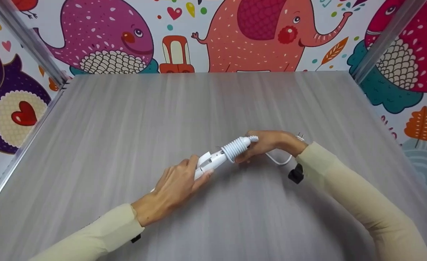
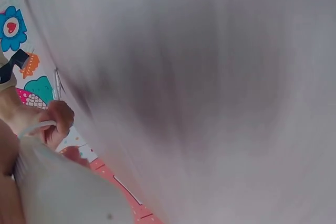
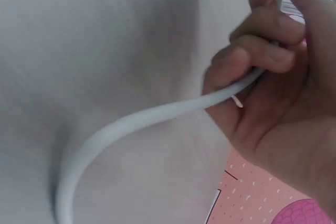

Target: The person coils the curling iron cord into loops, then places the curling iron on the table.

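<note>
My left hand (image 1: 175,185) grips a slim white hair-styling iron (image 1: 213,161) above the table, palm over its body. White cord (image 1: 235,148) is wound in several tight coils round the iron's far end. At that end my right hand (image 1: 266,142) has its fingers curled round the cord (image 3: 157,113), as the right wrist view shows. A loose loop of cord hangs past this hand, and the two-pin plug (image 1: 300,137) shows just behind the right wrist. The near end of the iron is mostly hidden under the left hand. In the left wrist view, the pale body (image 2: 73,192) fills the lower left corner.
The grey wood-grain table (image 1: 144,108) runs back to a wall printed with cartoon animals (image 1: 260,40). Metal posts (image 1: 389,41) stand at its back corners. A black wrist strap piece (image 1: 296,174) hangs under the right sleeve (image 1: 344,185).
</note>
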Motion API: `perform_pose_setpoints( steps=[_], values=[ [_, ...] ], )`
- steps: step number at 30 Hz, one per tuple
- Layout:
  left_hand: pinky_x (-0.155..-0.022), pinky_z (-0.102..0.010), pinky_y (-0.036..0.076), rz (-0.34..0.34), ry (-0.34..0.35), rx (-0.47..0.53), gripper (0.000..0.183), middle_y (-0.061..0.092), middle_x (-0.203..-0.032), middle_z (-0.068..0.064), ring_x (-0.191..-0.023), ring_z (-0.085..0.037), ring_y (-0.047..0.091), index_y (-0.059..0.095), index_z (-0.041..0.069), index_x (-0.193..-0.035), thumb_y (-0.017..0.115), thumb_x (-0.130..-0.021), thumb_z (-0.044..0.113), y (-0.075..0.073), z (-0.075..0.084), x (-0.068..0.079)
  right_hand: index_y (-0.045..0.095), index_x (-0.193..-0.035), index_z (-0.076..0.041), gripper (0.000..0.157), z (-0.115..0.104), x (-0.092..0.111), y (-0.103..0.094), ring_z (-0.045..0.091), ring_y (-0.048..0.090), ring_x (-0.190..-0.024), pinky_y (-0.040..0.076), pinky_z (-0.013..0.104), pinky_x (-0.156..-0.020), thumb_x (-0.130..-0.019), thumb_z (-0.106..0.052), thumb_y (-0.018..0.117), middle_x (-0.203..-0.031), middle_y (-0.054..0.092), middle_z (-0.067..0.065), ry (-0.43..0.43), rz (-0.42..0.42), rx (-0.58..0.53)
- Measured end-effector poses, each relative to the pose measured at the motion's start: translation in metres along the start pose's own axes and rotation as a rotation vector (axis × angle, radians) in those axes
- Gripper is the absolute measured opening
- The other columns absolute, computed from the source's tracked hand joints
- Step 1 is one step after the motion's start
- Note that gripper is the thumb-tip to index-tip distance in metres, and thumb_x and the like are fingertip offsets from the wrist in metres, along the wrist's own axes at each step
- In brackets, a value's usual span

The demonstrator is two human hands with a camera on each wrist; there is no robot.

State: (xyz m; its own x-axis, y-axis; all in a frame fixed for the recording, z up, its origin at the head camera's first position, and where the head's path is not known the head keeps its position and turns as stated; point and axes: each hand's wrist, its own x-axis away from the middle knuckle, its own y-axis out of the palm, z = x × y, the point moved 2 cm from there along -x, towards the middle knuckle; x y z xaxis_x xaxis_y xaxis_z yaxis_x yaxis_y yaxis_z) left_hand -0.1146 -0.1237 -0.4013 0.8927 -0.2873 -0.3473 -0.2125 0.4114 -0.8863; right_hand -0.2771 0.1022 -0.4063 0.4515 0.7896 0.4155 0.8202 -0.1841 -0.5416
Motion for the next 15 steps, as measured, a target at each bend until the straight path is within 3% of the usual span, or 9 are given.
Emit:
perform_pose_setpoints(
  steps=[3,6,10,13,15],
  values=[
    [-0.044,-0.031,0.046,-0.008,0.017,0.004,0.038,0.06,-0.069,-0.008,-0.053,-0.015,0.054,0.055,0.0,-0.099,0.066,-0.096,0.035,0.001,0.002,0.0,0.077,-0.09,-0.006,0.019,0.001,-0.002,-0.003,0.005,0.055,-0.064,0.048,0.022,-0.062,-0.082,-0.022,0.083,-0.078,0.073,0.001,-0.116,0.057,0.095],
    [-0.044,-0.029,0.044,-0.022,0.031,0.021,0.038,0.06,-0.068,-0.007,-0.053,-0.014,0.053,0.056,0.0,-0.099,0.066,-0.096,0.036,0.001,0.001,0.0,0.073,-0.079,-0.002,0.011,0.002,-0.003,-0.006,0.005,0.043,-0.059,0.038,0.019,-0.056,-0.086,-0.009,0.076,-0.069,0.066,0.0,-0.213,0.084,0.181],
    [-0.044,-0.027,0.041,-0.061,0.07,0.034,0.037,0.06,-0.068,-0.006,-0.052,-0.013,0.051,0.055,0.001,-0.099,0.066,-0.096,0.037,0.003,0.001,-0.001,0.065,-0.072,-0.003,0.016,-0.001,-0.005,-0.008,0.005,0.039,-0.057,0.034,0.02,-0.055,-0.086,0.004,0.063,-0.064,0.053,-0.006,-0.16,0.064,0.14],
    [-0.043,-0.026,0.039,-0.098,0.107,0.032,0.036,0.06,-0.069,-0.005,-0.053,-0.011,0.049,0.055,0.002,-0.098,0.065,-0.096,0.037,0.004,0.001,0.0,0.068,-0.073,-0.007,0.015,-0.006,-0.006,-0.007,0.006,0.043,-0.058,0.036,0.021,-0.055,-0.089,-0.007,0.069,-0.064,0.055,-0.01,-0.075,0.056,0.104],
    [-0.043,-0.025,0.037,-0.12,0.126,0.03,0.037,0.061,-0.07,-0.005,-0.053,-0.01,0.048,0.055,0.003,-0.098,0.065,-0.096,0.038,0.005,0.002,0.0,0.071,-0.075,-0.009,0.015,-0.01,-0.006,-0.007,0.005,0.047,-0.06,0.039,0.021,-0.056,-0.088,-0.016,0.076,-0.066,0.059,-0.01,-0.07,0.059,0.12]
  ],
)
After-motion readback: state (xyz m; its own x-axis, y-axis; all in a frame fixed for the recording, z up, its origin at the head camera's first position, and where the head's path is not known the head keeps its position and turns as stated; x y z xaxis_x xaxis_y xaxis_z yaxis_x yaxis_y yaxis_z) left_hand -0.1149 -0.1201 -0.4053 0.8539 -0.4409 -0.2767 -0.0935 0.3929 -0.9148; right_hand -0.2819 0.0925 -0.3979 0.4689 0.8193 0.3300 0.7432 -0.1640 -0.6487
